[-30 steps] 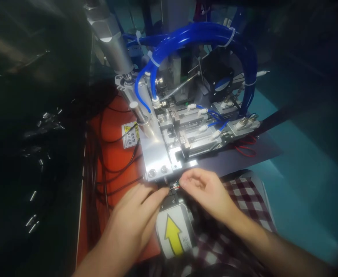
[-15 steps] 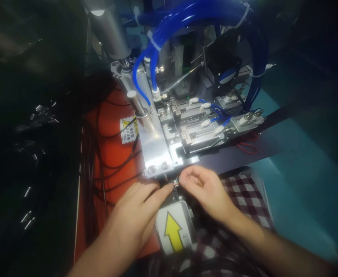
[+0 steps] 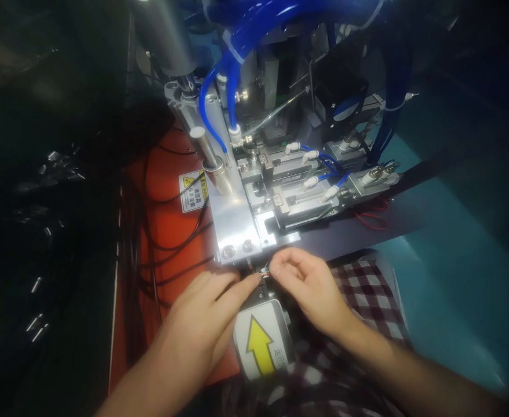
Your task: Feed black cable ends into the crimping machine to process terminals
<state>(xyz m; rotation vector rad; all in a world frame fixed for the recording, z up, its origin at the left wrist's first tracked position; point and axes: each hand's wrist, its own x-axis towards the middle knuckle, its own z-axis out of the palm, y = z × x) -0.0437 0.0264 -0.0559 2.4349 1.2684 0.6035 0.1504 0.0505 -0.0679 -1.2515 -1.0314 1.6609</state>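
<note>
Thin coloured wires show as a small bundle between my fingertips, just in front of the metal machine. My left hand is closed, its thumb and index finger pinching the left end of the wires. From the other side, my right hand pinches their right end, with its other fingers curled in. Both hands sit close under the front edge of the shiny metal plate. How the wire ends lie is hidden by my fingertips and too small to make out.
Behind the plate stand pneumatic slides fed by blue air hoses. A white block with a yellow arrow lies below my hands. Black cables cross the orange base on the left. Checked cloth covers the lap.
The camera view has shifted very slightly. Both hands keep almost the same pinch on the wires, with no clear movement of the fingers.
</note>
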